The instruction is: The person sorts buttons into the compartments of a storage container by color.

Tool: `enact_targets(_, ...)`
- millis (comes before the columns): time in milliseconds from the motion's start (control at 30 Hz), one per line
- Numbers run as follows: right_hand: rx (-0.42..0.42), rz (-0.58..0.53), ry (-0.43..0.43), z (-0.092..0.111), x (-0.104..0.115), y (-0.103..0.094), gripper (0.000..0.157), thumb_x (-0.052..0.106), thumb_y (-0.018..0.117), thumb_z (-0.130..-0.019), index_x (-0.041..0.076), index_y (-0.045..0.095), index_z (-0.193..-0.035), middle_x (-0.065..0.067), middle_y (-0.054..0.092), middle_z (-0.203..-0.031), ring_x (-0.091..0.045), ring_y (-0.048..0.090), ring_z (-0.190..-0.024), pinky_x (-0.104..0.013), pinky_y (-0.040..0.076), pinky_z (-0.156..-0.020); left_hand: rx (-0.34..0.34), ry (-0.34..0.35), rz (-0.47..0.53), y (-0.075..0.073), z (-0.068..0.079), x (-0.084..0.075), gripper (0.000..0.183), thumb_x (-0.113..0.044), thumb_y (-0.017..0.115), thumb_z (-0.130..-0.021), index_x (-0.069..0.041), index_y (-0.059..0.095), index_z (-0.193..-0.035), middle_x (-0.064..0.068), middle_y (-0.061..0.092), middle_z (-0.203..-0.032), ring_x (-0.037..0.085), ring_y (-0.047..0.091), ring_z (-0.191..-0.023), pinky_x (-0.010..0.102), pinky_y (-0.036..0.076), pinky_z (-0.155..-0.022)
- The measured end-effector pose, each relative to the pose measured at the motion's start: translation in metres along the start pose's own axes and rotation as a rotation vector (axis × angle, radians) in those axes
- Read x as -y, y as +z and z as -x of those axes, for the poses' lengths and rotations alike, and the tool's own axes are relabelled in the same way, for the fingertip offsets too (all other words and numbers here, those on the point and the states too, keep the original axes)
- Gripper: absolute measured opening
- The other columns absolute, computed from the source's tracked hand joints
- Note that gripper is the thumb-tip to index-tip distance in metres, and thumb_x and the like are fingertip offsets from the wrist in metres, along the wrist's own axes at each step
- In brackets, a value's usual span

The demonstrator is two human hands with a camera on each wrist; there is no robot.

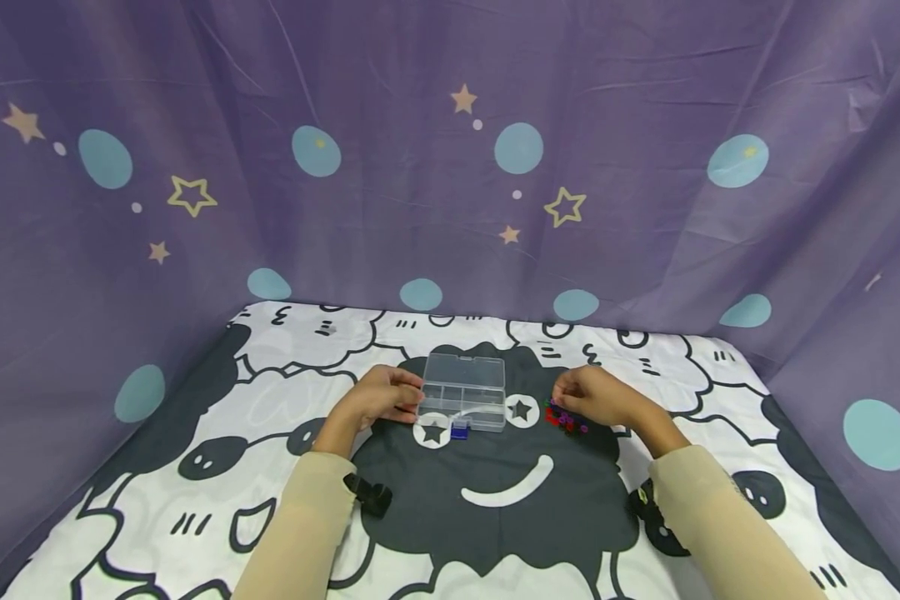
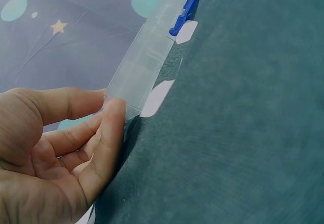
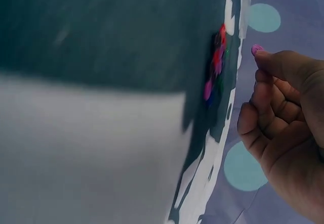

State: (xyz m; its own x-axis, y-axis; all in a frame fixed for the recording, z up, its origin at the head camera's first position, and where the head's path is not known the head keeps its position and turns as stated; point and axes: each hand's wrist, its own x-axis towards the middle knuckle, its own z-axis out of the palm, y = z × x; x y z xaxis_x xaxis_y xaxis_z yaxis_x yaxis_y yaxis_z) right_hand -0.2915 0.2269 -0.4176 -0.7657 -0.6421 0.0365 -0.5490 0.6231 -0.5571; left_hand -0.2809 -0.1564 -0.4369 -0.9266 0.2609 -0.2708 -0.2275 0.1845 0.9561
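Observation:
A clear plastic compartment box (image 1: 463, 408) lies on the cloth with its lid (image 1: 465, 371) raised at the back. On its front edge is a blue latch (image 1: 459, 432); the left wrist view shows this latch (image 2: 185, 14) as well. My left hand (image 1: 384, 394) pinches the box's left end between thumb and fingers. To the right of the box, my right hand (image 1: 596, 395) is above a small pile of red, purple and green pieces (image 1: 562, 418). Between its thumb and fingertip it pinches a small pink piece (image 3: 256, 48), whose exact kind is too small to tell.
The surface is covered by a sheep-print cloth (image 1: 502, 533), with a dark face patch under the box and the pile. Behind it hangs a purple curtain (image 1: 420, 208) with stars and blue dots. A dark strap with a camera (image 1: 371, 495) is on the left wrist.

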Motion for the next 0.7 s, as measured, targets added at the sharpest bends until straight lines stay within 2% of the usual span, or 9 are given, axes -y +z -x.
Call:
enact_targets(433,-0.073,0.029,-0.092,-0.017,0.015,0.009,0.009,0.012,0.062,-0.093,0.007,0.068,-0.088,0.009,0.056,-0.064,-0.003,0.047,-0.054,-0.023,0.045,-0.050,-0.023,-0.007,-0.005,0.000,0.000,0.000,0.033,-0.002,0.068,-0.085,0.002,0.061,-0.117,0.019,0.062,-0.102,0.027,0.065,-0.076,0.038,0.061,-0.067)
enact_targets(700,-0.065,0.011,-0.101,-0.027,0.028,0.016,0.009,0.011,0.061,-0.093,0.006,0.067,-0.090,-0.003,0.066,-0.075,-0.005,0.051,-0.058,-0.023,0.048,-0.054,-0.020,0.005,-0.014,0.001,0.002,-0.001,0.033,-0.002,0.067,-0.086,0.003,0.060,-0.118,0.019,0.062,-0.103,0.027,0.065,-0.076,0.038,0.061,-0.067)
